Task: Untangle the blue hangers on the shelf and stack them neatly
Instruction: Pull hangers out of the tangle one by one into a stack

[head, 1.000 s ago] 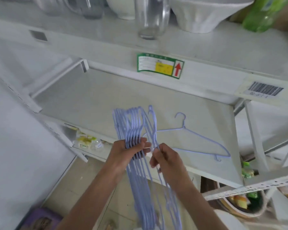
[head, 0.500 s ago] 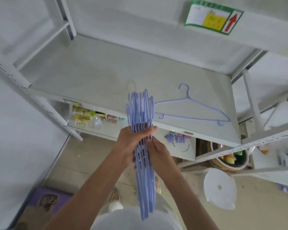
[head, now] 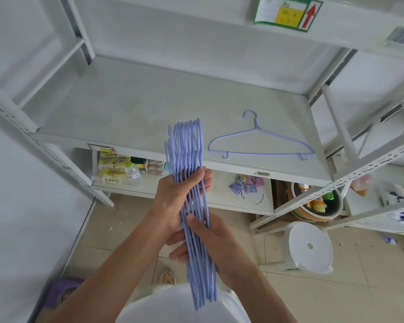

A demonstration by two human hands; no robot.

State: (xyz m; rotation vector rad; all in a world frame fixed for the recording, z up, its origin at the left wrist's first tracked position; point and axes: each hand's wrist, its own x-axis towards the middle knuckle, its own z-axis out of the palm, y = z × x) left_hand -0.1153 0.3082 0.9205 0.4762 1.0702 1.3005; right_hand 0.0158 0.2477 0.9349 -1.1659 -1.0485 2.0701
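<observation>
my left hand [head: 175, 197] is wrapped around the upper part of the bundle of blue hangers [head: 191, 201], fingers curled over the front of the wires and squeezing them together. my right hand [head: 210, 243] clasps the same bundle just below, thumb across the front and fingers curled round from behind. the bundle stands nearly upright in front of me, hooks at the top just over the front edge of the shelf [head: 135, 108], lower ends fanning slightly down toward my lap.

one single hanger [head: 261, 145] lies flat on the shelf, off to the right of the bundle and apart from it, hook pointing to the back.

i judge i'm in the squaring-up step: the hangers look mostly aligned, but the hooks at the top are a little staggered. next i'd want to tap or slide them flush with both hands, then lay the bundle down on the shelf and bring the loose hanger onto it. letting go too early could let the wires splay and snag again.

below, the lower shelf [head: 219, 201] holds small packets, and a white stool [head: 310, 248] stands on the floor.
</observation>
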